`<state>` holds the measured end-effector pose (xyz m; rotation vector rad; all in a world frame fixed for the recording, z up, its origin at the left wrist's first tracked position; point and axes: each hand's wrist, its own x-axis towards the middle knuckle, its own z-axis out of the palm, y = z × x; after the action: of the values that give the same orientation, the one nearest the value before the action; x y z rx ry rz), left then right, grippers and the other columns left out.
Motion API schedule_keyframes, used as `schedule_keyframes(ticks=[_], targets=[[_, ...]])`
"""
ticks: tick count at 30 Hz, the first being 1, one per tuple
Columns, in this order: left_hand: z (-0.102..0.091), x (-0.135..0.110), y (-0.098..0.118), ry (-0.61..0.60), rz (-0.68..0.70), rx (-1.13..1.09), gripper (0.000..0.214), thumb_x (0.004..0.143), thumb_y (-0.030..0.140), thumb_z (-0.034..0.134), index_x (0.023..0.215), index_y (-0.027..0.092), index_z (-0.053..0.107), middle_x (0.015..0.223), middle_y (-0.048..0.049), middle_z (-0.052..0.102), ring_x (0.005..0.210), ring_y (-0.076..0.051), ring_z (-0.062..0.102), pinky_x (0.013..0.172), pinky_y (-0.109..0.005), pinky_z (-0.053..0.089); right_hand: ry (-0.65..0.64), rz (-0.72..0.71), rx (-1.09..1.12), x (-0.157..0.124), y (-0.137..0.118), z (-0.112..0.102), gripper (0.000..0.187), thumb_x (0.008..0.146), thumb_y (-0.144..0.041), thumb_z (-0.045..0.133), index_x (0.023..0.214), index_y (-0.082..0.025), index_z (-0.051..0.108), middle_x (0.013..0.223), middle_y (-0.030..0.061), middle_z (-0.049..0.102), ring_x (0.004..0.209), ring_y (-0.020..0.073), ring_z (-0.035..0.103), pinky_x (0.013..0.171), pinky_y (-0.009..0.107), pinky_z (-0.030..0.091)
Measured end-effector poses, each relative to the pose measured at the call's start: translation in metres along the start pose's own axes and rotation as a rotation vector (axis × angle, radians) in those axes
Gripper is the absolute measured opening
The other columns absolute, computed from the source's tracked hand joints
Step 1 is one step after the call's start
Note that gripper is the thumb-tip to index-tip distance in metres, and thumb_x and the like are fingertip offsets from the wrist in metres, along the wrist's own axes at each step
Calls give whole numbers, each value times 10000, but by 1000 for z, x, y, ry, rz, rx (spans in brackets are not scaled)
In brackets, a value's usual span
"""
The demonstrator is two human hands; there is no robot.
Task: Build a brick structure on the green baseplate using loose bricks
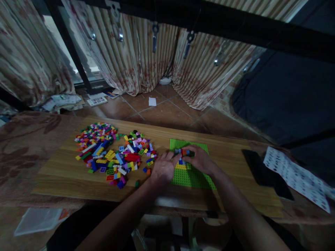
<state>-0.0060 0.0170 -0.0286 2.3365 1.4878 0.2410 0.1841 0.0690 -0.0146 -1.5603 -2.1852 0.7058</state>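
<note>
A green studded baseplate lies on the wooden board, with a small build of toy bricks in yellow, blue, orange and other colours on it. From the right, my right hand curls its thumb and fingers round the upper part of this build. My left hand rests at the baseplate's left edge, fingers stretched out and apart, one fingertip touching or very near the build. The exact bricks under my fingertips are partly hidden.
Left of the hands are piles of loose bricks and smaller pieces on the wooden board. At right lie a dark flat device and a printed sheet. A dark bar crosses above, before striped curtains.
</note>
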Motion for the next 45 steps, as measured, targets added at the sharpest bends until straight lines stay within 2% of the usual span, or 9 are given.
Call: schedule_keyframes(ticks=[5,9,14,21,30,33,37,41,45], targets=[[-2,-3,4,18,-10,6,600,868,165,437,1462,243,396,1239,-98,559,1107,-275,511,938,-401,459,-20,-25,22,4,1,-4,188,798,-284,664,962,-244,747,1007,51,733,970,233,668,911,402,487],[-2,-3,6,18,-19,7,563,897,175,407,1456,240,403,1242,-103,561,1102,-282,514,933,-424,459,8,51,9,14,-1,-1,211,853,-349,579,830,-251,764,856,28,750,843,213,683,792,347,501],[0,-2,6,29,-22,29,527,929,176,369,1450,247,411,1227,-102,570,1105,-292,517,907,-438,470,21,129,-10,25,-4,8,214,817,-359,594,742,-248,761,725,8,744,692,195,672,637,302,465],[7,-3,6,85,-11,93,491,959,187,342,1441,246,417,1187,-99,585,1060,-281,526,875,-436,475,48,159,-1,28,-4,13,184,776,-330,615,693,-241,753,691,11,741,666,183,665,613,281,449],[6,-5,5,99,-3,140,568,901,127,398,1452,265,409,1193,-97,595,1068,-279,544,884,-415,480,192,119,87,15,-1,19,280,860,-404,538,778,-244,753,785,11,765,758,196,695,700,296,509],[3,-7,2,112,20,99,626,864,91,417,1465,268,394,1181,-95,605,1081,-266,555,927,-398,471,244,102,114,10,5,13,332,897,-425,476,875,-239,750,868,28,769,857,210,697,773,326,525],[-7,-9,-3,130,5,-25,720,795,41,449,1481,239,360,1174,-97,623,1060,-226,594,931,-332,479,265,73,112,1,9,7,287,856,-407,543,958,-226,741,986,67,753,945,231,680,870,380,511],[-26,-10,-12,260,-70,-178,695,800,38,444,1471,194,353,1264,-108,605,1042,-202,632,905,-292,503,249,49,78,-8,8,12,352,765,-436,679,1034,-215,730,1093,104,708,1053,269,630,975,450,451],[-44,-11,-27,420,-156,-277,511,882,73,402,1382,152,472,1161,-122,652,976,-204,659,882,-319,529,213,49,38,-10,10,19,400,714,-433,736,1055,-224,724,1134,95,676,1101,282,594,993,465,432]])
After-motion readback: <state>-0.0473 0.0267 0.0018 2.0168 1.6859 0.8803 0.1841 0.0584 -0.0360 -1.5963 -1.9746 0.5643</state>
